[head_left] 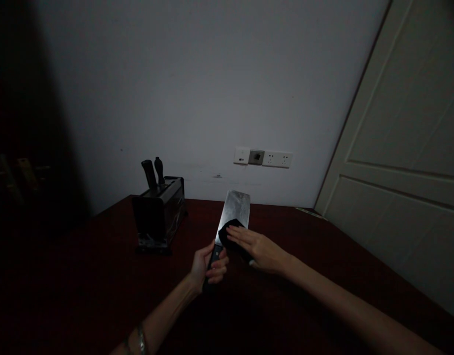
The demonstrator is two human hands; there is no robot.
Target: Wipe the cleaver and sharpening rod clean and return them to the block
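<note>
A cleaver (239, 203) with a broad metal blade and a black handle is tilted up in front of me, its blade pointing toward the wall. My left hand (208, 266) wraps its fingers round the handle. Against the lower part of the blade, my right hand (262, 250) presses a black cloth (230, 230) with its fingers laid over it. The palm side of that hand and part of the cloth are hidden.
On the dark red table (197, 222), a black knife block (156, 212) stands to the left with two black handles sticking out. Wall sockets (263, 157) sit above the table's back edge. A pale panelled door (404, 162) rises at the right. The room is dim.
</note>
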